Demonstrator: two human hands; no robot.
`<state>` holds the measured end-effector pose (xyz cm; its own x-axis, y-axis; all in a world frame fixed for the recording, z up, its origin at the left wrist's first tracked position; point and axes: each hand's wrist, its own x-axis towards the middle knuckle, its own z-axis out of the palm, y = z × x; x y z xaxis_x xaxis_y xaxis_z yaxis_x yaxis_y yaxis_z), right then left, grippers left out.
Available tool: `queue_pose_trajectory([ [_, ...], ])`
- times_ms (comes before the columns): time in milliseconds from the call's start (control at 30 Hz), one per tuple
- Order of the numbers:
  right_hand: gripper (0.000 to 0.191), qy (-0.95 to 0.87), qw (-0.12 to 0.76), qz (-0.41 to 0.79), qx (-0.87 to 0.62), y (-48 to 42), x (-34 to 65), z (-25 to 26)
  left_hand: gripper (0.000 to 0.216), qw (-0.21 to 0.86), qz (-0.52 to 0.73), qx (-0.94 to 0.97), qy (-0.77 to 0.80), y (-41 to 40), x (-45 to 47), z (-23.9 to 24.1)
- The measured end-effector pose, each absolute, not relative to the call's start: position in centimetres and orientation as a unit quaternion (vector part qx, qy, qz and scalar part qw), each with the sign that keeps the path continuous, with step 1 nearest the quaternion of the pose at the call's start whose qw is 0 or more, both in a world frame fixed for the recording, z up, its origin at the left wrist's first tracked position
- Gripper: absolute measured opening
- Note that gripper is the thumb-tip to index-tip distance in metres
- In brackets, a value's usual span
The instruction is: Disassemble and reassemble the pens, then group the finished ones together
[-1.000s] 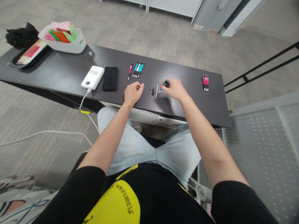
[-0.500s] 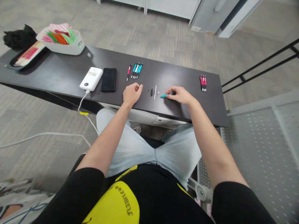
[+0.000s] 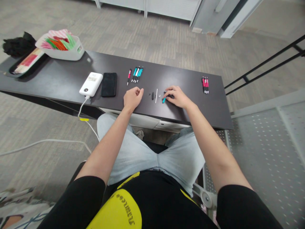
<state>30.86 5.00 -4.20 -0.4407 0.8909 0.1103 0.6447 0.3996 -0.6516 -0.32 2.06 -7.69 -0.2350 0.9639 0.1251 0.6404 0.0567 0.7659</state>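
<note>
My left hand (image 3: 132, 98) rests on the dark tabletop in a loose fist, with nothing seen in it. Curled fingers of my right hand (image 3: 176, 96) are around a teal pen barrel (image 3: 164, 100), whose end sticks out toward the table's near edge; the rest is hidden under the fingers. Between the hands lie pen parts: a thin white refill (image 3: 156, 96), a black rubber grip (image 3: 152, 95), a small pale tip (image 3: 159, 96) and tiny dark bits. Beyond my left hand lies a row of several teal and white pens (image 3: 137, 74), with a red pen (image 3: 129, 77) beside it.
Red pens (image 3: 205, 85) lie at the right end of the table (image 3: 190, 76). Left of my hands are a black phone (image 3: 109, 84) and a white power bank (image 3: 91, 84) with a cable. Farther left stand a white basket (image 3: 62, 54) and a dark tray (image 3: 26, 70).
The teal barrel in my right hand has turned from pointing sideways to pointing nearer to me, and those fingers have shifted over it. My left hand keeps its pose. The whole view shifted slightly.
</note>
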Motion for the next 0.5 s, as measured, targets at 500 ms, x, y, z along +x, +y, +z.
queue_pose_trajectory([
  [500, 0.012, -0.708, 0.324, 0.230, -0.584, 1.5, 30.8, -7.9, 0.048, 0.218, 0.378, 0.585, 0.684, 2.1, -0.5, -7.7],
])
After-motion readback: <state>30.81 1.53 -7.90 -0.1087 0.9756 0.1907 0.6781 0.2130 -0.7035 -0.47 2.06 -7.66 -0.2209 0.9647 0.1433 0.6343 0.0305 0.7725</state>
